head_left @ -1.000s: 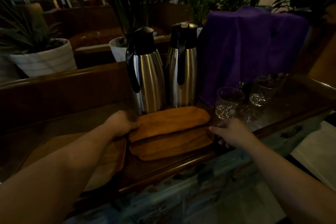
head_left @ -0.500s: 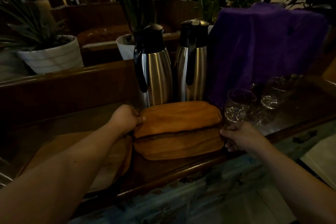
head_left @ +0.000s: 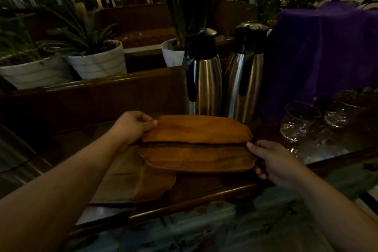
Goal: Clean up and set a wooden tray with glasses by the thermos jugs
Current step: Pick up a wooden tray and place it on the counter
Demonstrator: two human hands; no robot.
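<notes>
Two wooden trays are stacked in front of me: the top wooden tray point(head_left: 196, 128) tilts up at its near edge above the lower wooden tray point(head_left: 196, 159). My left hand point(head_left: 133, 127) grips the top tray's left end. My right hand point(head_left: 274, 161) holds the right end of the stack, fingers under the lower tray. Two steel thermos jugs point(head_left: 206, 80) point(head_left: 245, 75) with black lids stand just behind the trays. Clear glasses point(head_left: 298, 120) point(head_left: 335, 112) sit to the right.
A third, larger wooden tray point(head_left: 141, 182) lies on the counter under the stack's left side. A purple cloth point(head_left: 327, 51) covers something at the back right. Potted plants in white pots point(head_left: 100, 61) stand behind a wooden rail point(head_left: 92, 86). The counter's front edge point(head_left: 184, 204) runs below the trays.
The view has shifted left and closer. The top tray's near edge has risen off the lower tray, and both trays now overlap the larger tray on the left.
</notes>
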